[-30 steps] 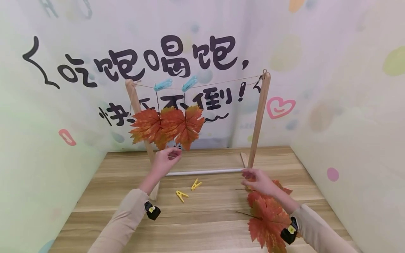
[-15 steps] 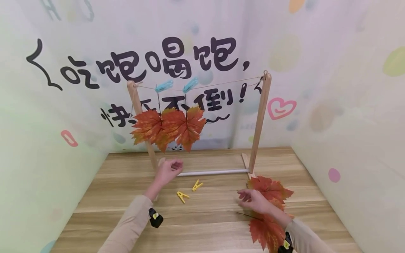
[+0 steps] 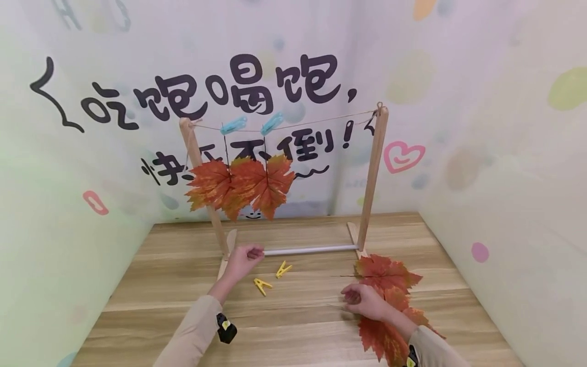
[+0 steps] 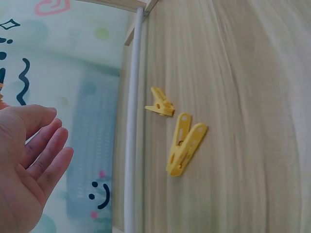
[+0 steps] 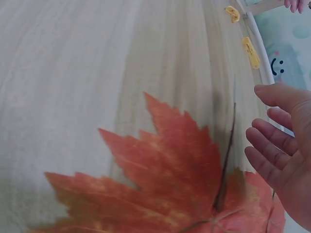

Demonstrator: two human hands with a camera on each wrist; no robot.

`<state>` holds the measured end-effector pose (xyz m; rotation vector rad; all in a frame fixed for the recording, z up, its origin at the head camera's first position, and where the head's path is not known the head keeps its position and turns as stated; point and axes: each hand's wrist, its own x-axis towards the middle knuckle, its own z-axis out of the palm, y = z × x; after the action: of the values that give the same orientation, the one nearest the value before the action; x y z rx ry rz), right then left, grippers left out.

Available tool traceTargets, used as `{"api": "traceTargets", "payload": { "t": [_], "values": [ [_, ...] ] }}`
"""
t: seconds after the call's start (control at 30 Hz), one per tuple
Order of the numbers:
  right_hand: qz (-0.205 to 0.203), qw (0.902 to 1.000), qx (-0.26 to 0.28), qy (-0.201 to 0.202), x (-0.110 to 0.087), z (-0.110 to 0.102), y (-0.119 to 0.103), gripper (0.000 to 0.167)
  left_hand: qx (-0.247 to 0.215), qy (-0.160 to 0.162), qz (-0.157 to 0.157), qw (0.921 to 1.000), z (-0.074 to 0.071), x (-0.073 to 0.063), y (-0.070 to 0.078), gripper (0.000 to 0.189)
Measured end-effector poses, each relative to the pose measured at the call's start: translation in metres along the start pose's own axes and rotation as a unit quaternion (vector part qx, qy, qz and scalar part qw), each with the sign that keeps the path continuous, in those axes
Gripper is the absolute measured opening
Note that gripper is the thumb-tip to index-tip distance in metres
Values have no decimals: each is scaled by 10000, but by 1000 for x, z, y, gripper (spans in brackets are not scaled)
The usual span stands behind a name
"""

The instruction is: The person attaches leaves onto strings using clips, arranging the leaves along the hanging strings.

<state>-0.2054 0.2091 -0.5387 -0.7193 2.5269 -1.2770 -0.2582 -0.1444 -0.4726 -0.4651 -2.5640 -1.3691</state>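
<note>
My right hand (image 3: 364, 302), its fingers loosely bent around nothing, hovers over artificial maple leaves on the table's right side. In the right wrist view, an orange-red maple leaf (image 5: 167, 165) lies below the hand, its dark stem standing near the fingertips. Another maple leaf (image 3: 390, 275) lies just beyond. My left hand (image 3: 243, 262) is also relaxed and holds nothing, near the left end of the white rod (image 3: 312, 250). Two yellow clothespins lie in front of it: a nearer clothespin (image 4: 185, 145) and a farther clothespin (image 4: 162, 103).
A wooden frame with a left post (image 3: 202, 168) and right post (image 3: 373, 178) carries a string (image 3: 321, 121). Two blue clothespins (image 3: 272, 124) clip two maple leaves (image 3: 270, 186) to its left half. Printed walls enclose the wooden table (image 3: 284, 326).
My left hand has dropped from just under the hanging leaves to the rod's level. My right hand has come nearer, from the farthest table leaf to the stem of a closer leaf.
</note>
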Motion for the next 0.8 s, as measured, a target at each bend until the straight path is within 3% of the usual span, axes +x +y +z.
{"api": "traceTargets", "payload": {
  "t": [0.27,0.6,0.8],
  "values": [
    [25,9997,-227,-39,-4,5,10,23,-13,34,-520,9986,9,-10,-7,12],
    [-249,9987,-419,-136,-6,11,13,13,77,53,-651,9978,14,-20,-15,11],
    [-89,9984,-534,-173,-5,11,14,13,-2,124,-668,9977,14,-21,-19,10]
  ]
}}
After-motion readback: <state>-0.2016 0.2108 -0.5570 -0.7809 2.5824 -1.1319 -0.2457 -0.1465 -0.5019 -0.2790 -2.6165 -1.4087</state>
